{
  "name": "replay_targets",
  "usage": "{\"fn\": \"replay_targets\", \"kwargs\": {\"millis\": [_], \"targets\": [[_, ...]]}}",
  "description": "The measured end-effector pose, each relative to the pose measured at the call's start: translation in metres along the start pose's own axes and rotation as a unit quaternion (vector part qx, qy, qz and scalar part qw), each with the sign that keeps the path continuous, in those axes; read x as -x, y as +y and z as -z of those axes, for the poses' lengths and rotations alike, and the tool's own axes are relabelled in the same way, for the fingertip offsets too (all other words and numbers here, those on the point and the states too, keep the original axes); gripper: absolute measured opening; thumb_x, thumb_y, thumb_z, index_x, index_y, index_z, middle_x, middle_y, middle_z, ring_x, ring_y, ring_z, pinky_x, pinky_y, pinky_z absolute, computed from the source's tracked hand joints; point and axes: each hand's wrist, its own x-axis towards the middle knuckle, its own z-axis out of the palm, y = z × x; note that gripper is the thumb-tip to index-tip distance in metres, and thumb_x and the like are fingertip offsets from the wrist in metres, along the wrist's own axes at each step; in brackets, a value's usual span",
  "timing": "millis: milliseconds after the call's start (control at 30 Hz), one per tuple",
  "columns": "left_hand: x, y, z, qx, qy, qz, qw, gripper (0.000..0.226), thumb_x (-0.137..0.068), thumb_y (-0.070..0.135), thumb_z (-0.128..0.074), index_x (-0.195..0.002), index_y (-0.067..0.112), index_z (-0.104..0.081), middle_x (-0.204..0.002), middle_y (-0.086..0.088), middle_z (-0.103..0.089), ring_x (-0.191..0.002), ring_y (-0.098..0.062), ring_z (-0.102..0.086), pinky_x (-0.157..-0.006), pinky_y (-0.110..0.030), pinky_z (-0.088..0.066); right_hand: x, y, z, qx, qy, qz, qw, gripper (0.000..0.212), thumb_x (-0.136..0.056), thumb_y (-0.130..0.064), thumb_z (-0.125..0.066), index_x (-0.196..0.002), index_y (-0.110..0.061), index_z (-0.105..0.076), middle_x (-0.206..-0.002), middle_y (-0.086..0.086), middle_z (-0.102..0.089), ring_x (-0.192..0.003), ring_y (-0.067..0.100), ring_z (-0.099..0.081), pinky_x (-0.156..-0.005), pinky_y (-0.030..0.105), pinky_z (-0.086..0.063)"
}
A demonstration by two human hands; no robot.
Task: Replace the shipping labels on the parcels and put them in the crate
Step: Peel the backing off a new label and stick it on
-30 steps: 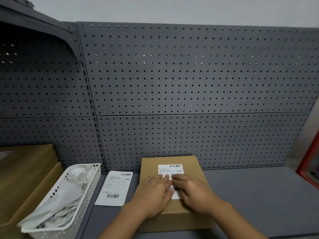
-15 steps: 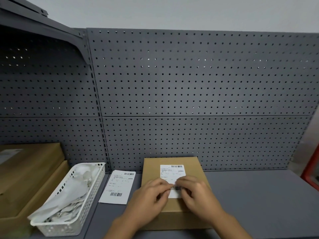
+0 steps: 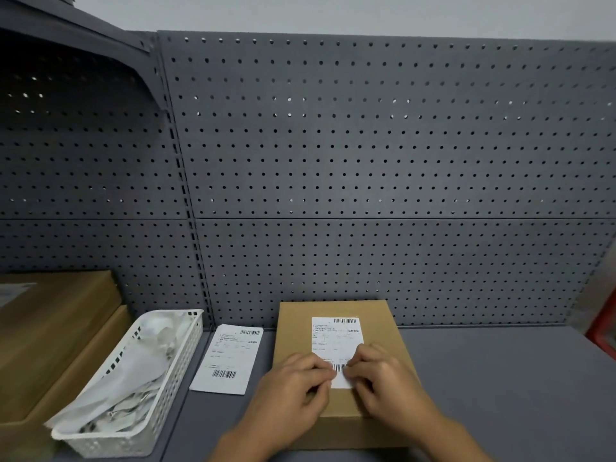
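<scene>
Parcel on a grey worktop, lower centre, against a dark pegboard.
Left hand and right hand set curled fingertips on its label; pinching or pressing, I cannot tell. A loose sheet, white basket and stacked boxes sit lower left.
</scene>
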Motion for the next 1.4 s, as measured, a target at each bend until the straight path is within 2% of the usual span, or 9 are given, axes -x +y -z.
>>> {"fn": "replay_targets", "kwargs": {"millis": [600,767,867,1000,1133,1233,1300,1367,1400], "targets": [[-0.016,0.010,0.017,-0.062,-0.039,0.006,0.997,0.039,-0.090,0.047,-0.043,-0.111,0.036,-0.073,-0.109,0.019,-0.066,-0.106,0.000,-0.056,-0.087,-0.030,-0.052,-0.008,0.001,0.010,-0.023,-0.035,-0.040,0.998,0.028,-0.083,-0.019,-0.053,-0.091,-0.023,-0.080,-0.091,-0.014,-0.068,-0.094,0.010,-0.058,-0.081,0.034,-0.053],[-0.009,0.002,0.019,0.089,-0.045,0.058,0.993,0.025,-0.100,0.038,-0.054,-0.117,0.035,-0.072,-0.118,0.028,-0.062,-0.118,0.005,-0.054,-0.102,-0.022,-0.046,-0.012,0.000,0.025,-0.097,-0.048,-0.095,0.990,0.028,-0.089,-0.008,-0.055,-0.093,-0.022,-0.079,-0.099,-0.018,-0.069,-0.100,-0.001,-0.061,-0.090,0.024,-0.049],[-0.005,-0.008,0.017,0.123,0.020,0.113,0.986,0.033,-0.099,0.034,-0.060,-0.131,0.036,-0.066,-0.131,0.033,-0.052,-0.130,0.005,-0.044,-0.114,-0.022,-0.035,-0.009,0.008,0.029,-0.080,0.003,-0.113,0.990,0.024,-0.097,-0.011,-0.058,-0.111,-0.019,-0.075,-0.111,-0.017,-0.062,-0.107,-0.004,-0.053,-0.093,0.014,-0.041],[-0.004,-0.025,0.020,0.159,0.010,0.253,0.954,0.067,-0.095,0.049,-0.064,-0.155,0.034,-0.038,-0.156,0.018,-0.026,-0.150,-0.008,-0.026,-0.123,-0.033,-0.025,-0.005,0.021,0.032,-0.001,-0.023,-0.174,0.985,0.047,-0.098,-0.041,-0.061,-0.143,-0.028,-0.053,-0.146,-0.010,-0.042,-0.135,0.010,-0.031,-0.113,0.028,-0.033],[0.000,-0.027,0.019,0.366,-0.019,0.331,0.869,0.072,-0.084,0.055,-0.077,-0.146,0.044,-0.041,-0.141,0.016,-0.059,-0.117,-0.001,-0.065,-0.100,-0.029,-0.052,-0.002,0.031,0.037,-0.033,-0.027,-0.252,0.967,0.085,-0.088,-0.065,-0.065,-0.157,-0.028,-0.031,-0.163,-0.006,-0.023,-0.151,0.016,-0.015,-0.120,0.039,-0.027],[0.003,-0.030,0.015,0.453,-0.019,0.351,0.820,0.077,-0.084,0.048,-0.081,-0.148,0.040,-0.040,-0.126,0.018,-0.071,-0.109,-0.006,-0.072,-0.100,-0.035,-0.055,0.001,0.035,0.037,-0.144,-0.026,-0.331,0.932,0.117,-0.075,-0.071,-0.075,-0.163,-0.022,-0.016,-0.164,-0.002,-0.025,-0.148,0.020,-0.029,-0.119,0.041,-0.034],[0.003,-0.030,0.014,0.499,-0.027,0.354,0.790,0.074,-0.088,0.041,-0.080,-0.150,0.041,-0.039,-0.126,0.013,-0.072,-0.112,-0.014,-0.072,-0.103,-0.041,-0.054,0.004,0.034,0.039,-0.274,-0.033,-0.391,0.878,0.127,-0.071,-0.064,-0.084,-0.163,-0.019,-0.010,-0.157,-0.001,-0.038,-0.131,0.020,-0.055,-0.104,0.036,-0.051],[0.005,-0.026,0.016,0.531,-0.031,0.351,0.770,0.074,-0.089,0.038,-0.079,-0.151,0.042,-0.038,-0.131,0.007,-0.071,-0.117,-0.020,-0.071,-0.106,-0.046,-0.052,0.009,0.030,0.039,-0.407,-0.048,-0.421,0.809,0.113,-0.068,-0.054,-0.091,-0.157,-0.016,-0.031,-0.137,0.000,-0.064,-0.101,0.021,-0.074,-0.086,0.036,-0.061],[0.005,-0.026,0.015,0.539,-0.028,0.347,0.767,0.071,-0.091,0.035,-0.078,-0.150,0.041,-0.040,-0.132,0.005,-0.070,-0.119,-0.022,-0.070,-0.108,-0.047,-0.051,0.010,0.028,0.039,-0.447,-0.050,-0.424,0.786,0.096,-0.068,-0.049,-0.091,-0.146,-0.016,-0.045,-0.122,0.004,-0.074,-0.095,0.024,-0.077,-0.088,0.042,-0.062]]}}
